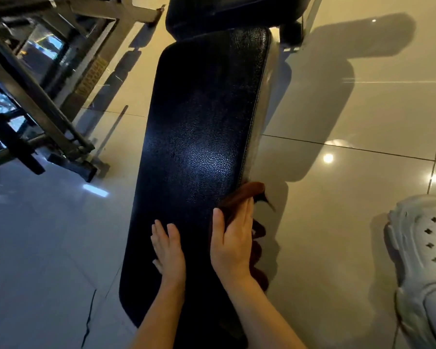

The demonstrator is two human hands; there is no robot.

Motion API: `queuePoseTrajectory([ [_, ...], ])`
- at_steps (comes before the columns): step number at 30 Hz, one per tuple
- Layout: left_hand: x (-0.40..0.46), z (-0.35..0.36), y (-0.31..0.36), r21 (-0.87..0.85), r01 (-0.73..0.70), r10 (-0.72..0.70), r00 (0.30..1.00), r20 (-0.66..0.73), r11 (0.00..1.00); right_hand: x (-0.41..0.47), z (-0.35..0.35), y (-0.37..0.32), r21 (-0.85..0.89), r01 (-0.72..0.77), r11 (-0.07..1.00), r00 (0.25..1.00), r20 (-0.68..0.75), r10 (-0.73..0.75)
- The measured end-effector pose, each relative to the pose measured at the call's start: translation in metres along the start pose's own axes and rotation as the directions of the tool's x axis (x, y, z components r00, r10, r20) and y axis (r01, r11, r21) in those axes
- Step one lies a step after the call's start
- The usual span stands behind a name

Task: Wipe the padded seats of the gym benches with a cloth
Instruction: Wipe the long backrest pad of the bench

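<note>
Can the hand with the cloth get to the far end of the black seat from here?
Probably yes. The right hand presses the brown cloth at the black seat's right edge, and nothing lies on the padding ahead.

There was one black bench pad point(199, 137), with a second pad point(227, 11) just beyond it. One brown cloth point(247, 195), two hands and one white shoe point(423, 260) were visible.
</note>
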State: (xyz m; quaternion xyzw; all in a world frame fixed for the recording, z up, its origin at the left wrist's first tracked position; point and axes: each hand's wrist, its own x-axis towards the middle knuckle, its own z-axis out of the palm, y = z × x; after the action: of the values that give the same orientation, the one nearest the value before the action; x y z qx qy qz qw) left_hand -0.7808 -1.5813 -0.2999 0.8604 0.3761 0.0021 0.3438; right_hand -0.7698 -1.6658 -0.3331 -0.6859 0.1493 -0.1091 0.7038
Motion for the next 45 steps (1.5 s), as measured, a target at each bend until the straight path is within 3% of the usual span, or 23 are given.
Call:
queuePoseTrajectory([
  [3,0.004,-0.003,-0.008,-0.063,0.050,-0.046,0.997,0.068,0.997,0.053,-0.004,-0.016,0.019,0.015,1.000,0.999,-0.030,-0.014],
  [5,0.007,-0.002,-0.004,-0.038,0.085,-0.084,0.996,0.034,0.996,0.097,-0.009,-0.032,0.015,0.025,1.000,0.999,-0.034,-0.024],
  [9,0.003,0.002,0.004,0.018,0.041,-0.041,0.999,0.023,0.999,0.149,-0.016,-0.051,-0.012,0.040,0.999,0.999,-0.037,-0.040],
  [13,0.004,0.002,0.007,0.066,0.075,-0.076,0.997,0.006,0.995,0.091,-0.013,-0.029,0.023,0.091,0.996,0.996,-0.007,-0.091],
  [18,0.001,0.001,0.003,0.094,0.059,-0.062,0.998,0.029,0.994,0.017,-0.013,-0.006,-0.022,0.002,1.000,0.996,0.085,0.000],
  [23,0.009,0.005,0.009,0.106,0.111,-0.109,0.994,-0.032,0.988,0.092,-0.026,-0.036,-0.034,0.035,0.999,0.990,0.138,-0.030],
  [28,0.010,0.006,0.002,0.143,0.083,-0.084,0.996,-0.004,0.986,0.183,-0.037,-0.062,-0.070,0.169,0.983,0.981,0.113,-0.161],
  [32,0.012,0.006,0.005,0.166,0.112,-0.112,0.994,-0.012,0.980,0.178,-0.033,-0.063,-0.042,0.150,0.988,0.987,0.068,-0.147],
  [38,0.009,0.008,0.004,0.169,0.101,-0.100,0.995,-0.015,0.980,0.103,-0.038,-0.035,0.011,0.057,0.998,0.982,0.182,-0.058],
  [45,0.014,0.011,0.006,0.194,0.150,-0.137,0.987,-0.079,0.970,0.183,-0.039,-0.065,-0.017,0.113,0.993,0.981,0.161,-0.109],
])
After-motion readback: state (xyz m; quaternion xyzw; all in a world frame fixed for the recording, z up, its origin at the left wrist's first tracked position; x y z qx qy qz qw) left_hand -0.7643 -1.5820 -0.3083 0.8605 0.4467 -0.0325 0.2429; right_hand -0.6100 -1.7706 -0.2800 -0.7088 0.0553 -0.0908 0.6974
